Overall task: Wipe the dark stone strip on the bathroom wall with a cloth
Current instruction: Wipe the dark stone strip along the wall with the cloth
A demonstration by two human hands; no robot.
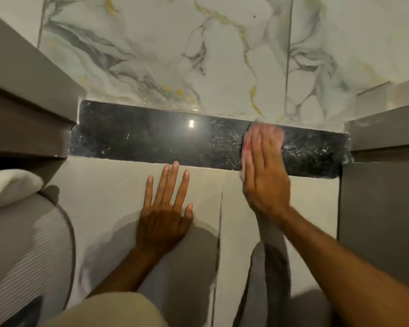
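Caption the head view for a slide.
The right hand presses a pink cloth flat on the dark stone strip while the left hand rests open on the pale tile below.

dark strip (151,138) bare leftward, cabinets (385,135) flanking

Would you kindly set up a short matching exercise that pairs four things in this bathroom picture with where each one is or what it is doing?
Column one:
1. left hand
2. right hand
3. pale pink cloth
4. white folded towel

Column two:
A. lies at the left edge of the view
B. rests flat on the pale grey wall tile below the dark stone strip
C. is pressed against the strip, mostly hidden under fingers
D. presses the cloth onto the strip with straight fingers

Pairs: 1-B, 2-D, 3-C, 4-A
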